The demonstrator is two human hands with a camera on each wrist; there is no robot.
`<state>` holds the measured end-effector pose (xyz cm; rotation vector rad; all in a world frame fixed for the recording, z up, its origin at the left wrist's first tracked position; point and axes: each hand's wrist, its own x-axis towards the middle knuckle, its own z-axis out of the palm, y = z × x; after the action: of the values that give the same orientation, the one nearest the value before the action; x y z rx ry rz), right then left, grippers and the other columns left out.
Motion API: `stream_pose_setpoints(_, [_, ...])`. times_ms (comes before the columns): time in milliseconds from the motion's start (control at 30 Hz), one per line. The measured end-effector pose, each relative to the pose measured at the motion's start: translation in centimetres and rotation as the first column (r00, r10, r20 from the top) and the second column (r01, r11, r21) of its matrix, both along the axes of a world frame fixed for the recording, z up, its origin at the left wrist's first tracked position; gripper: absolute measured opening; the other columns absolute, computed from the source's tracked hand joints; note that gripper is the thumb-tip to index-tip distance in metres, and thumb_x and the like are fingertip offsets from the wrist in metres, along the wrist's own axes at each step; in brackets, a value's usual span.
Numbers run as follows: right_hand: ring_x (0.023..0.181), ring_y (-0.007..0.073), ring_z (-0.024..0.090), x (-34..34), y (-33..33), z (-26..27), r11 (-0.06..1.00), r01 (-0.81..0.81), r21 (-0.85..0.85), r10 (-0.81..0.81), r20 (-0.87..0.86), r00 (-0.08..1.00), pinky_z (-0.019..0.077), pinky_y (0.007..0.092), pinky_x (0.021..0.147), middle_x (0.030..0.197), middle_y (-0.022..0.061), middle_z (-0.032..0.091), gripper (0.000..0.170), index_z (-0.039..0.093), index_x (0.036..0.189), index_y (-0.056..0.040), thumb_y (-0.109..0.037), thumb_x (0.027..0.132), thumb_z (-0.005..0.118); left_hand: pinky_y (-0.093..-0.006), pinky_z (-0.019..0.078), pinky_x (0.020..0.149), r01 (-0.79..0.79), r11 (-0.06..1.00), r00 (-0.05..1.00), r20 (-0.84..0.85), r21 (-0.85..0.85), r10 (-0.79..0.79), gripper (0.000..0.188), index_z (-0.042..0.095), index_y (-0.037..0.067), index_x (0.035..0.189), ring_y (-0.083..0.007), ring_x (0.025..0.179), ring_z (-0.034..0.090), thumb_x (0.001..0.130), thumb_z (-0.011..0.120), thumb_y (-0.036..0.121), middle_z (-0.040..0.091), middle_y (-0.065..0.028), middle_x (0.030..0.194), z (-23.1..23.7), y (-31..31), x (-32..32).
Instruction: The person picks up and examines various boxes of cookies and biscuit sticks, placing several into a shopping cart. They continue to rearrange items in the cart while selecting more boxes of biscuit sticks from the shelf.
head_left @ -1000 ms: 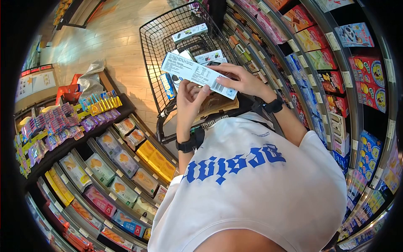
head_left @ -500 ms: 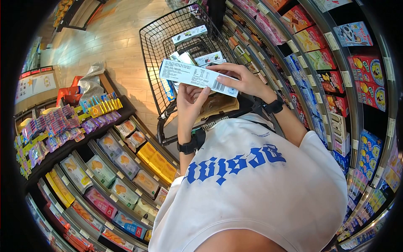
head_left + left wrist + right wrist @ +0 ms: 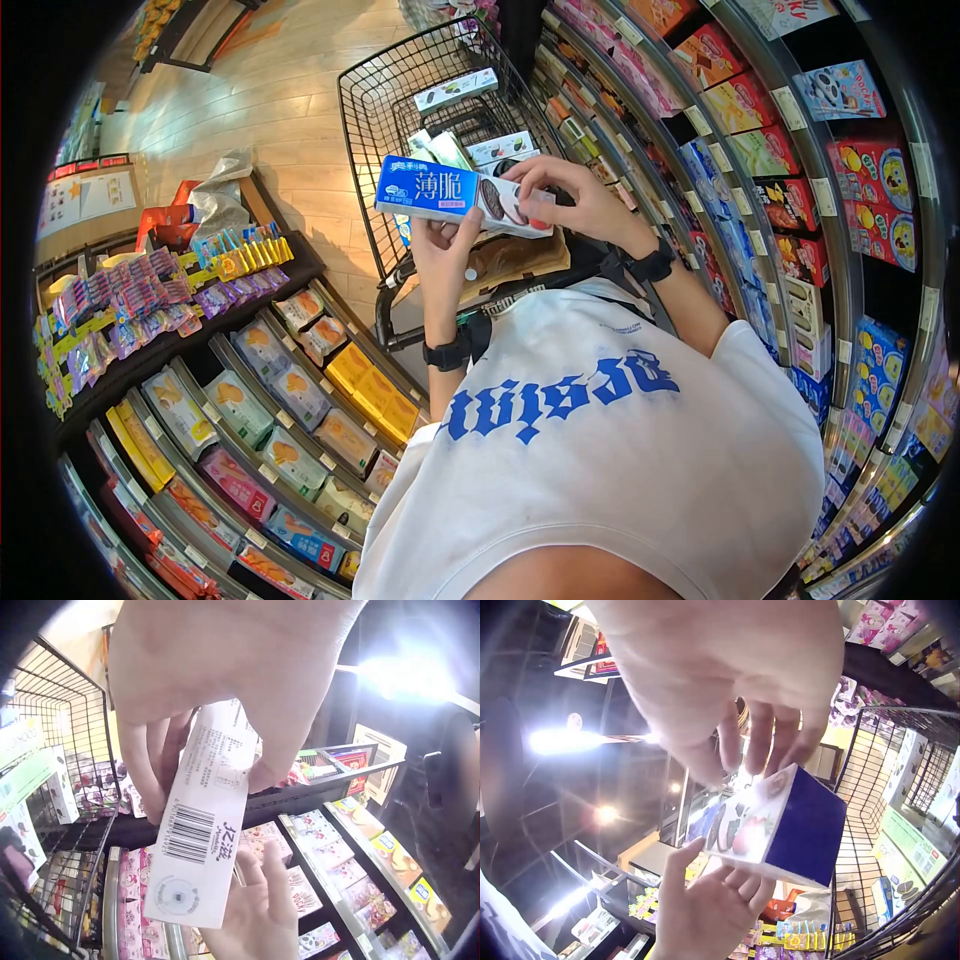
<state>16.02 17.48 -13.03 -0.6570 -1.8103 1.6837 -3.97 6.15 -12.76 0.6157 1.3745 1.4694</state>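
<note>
A blue and white cookie box (image 3: 428,188) is held over the shopping cart (image 3: 350,120), its front with large white characters and cookie pictures facing up. My left hand (image 3: 447,258) grips it from the near side, thumb along the edge and fingers underneath. At the box's right end is my right hand (image 3: 580,200), its loosely bent fingers right at the cookie picture. In the left wrist view, the box's narrow side (image 3: 202,817) shows a barcode. The right wrist view shows the blue end (image 3: 806,829), with the right fingers (image 3: 761,735) over it, not wrapped round it.
Inside the cart lie a white box (image 3: 456,90), another white box (image 3: 500,148) and a brown package (image 3: 525,270). Snack shelves (image 3: 760,170) run close along the right. On the left stand shelves of packaged snacks (image 3: 290,455) and a rack of small hanging packets (image 3: 130,300).
The box has been turned over from its white printed side with the barcode to its blue front. My right hand has loosened from the box's end, its fingers now lifted and bent.
</note>
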Motion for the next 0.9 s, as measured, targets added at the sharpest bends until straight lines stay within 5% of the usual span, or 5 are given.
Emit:
stream_pose_setpoints(167, [0.069,0.0030,0.046,0.1,0.2,-0.3,0.992,0.130,0.006,-0.130,0.091,0.987,0.0431,0.0180,0.068,0.086,-0.0037,0.047,0.078,0.034,0.161,-0.0187,0.001,0.091,0.064,-0.0328,0.0532,0.094,-0.053,0.995,0.996,-0.063,0.087,0.059,0.051,0.047,-0.002,0.136,-0.0175,0.107,0.064,0.091,0.072,0.003,0.064,-0.0103,0.121,-0.8,-0.8,0.0])
stream_pose_setpoints(367, [0.070,0.0044,0.049,0.0,-0.1,0.5,0.992,0.120,-0.032,-0.118,0.038,0.992,0.0483,0.0203,0.069,0.141,0.0066,0.058,0.093,0.021,0.165,-0.0221,0.010,0.087,0.060,-0.0358,0.0500,0.101,-0.043,0.999,0.996,-0.084,-0.021,0.041,0.052,0.053,-0.001,0.127,-0.0245,0.122,0.061,0.080,0.075,-0.006,0.062,-0.0149,0.131,-0.5,-1.6,-0.6])
stream_pose_setpoints(467, [0.075,0.0077,0.054,-0.2,-0.3,0.9,0.993,0.110,-0.035,-0.107,0.061,0.992,0.0507,0.0208,0.072,0.168,0.0113,0.027,0.093,0.022,0.165,-0.0218,0.012,0.086,0.057,-0.0420,0.0425,0.109,0.139,0.977,0.869,-0.493,0.164,-0.041,0.048,0.063,0.007,0.118,-0.0332,0.128,0.057,0.073,0.076,-0.002,0.061,-0.0163,0.136,-0.4,-0.6,-0.8])
stream_pose_setpoints(533, [0.116,0.0127,0.056,-0.3,-0.3,1.7,0.993,0.096,0.070,-0.108,0.182,0.977,0.0484,0.0201,0.077,0.172,0.0055,0.013,0.094,0.017,0.165,-0.0169,0.012,0.085,0.058,-0.0422,0.0426,0.109,0.153,0.978,0.823,-0.566,0.141,-0.047,0.046,0.064,0.008,0.117,-0.0337,0.128,0.057,0.073,0.077,0.001,0.060,-0.0167,0.137,-0.8,-0.6,-1.0])
stream_pose_setpoints(900, [0.149,0.0251,0.032,-0.2,-0.7,-0.6,0.997,0.040,-0.060,-0.038,0.037,0.999,0.0278,0.0463,0.122,0.172,0.0083,0.009,0.112,0.014,0.166,-0.0195,0.028,0.065,0.024,-0.0360,0.0440,0.110,0.181,0.975,0.895,-0.434,0.131,-0.108,0.058,0.059,0.008,0.124,-0.0277,0.131,0.055,0.072,0.075,-0.010,0.054,-0.0151,0.144,-0.9,-1.1,-0.4])
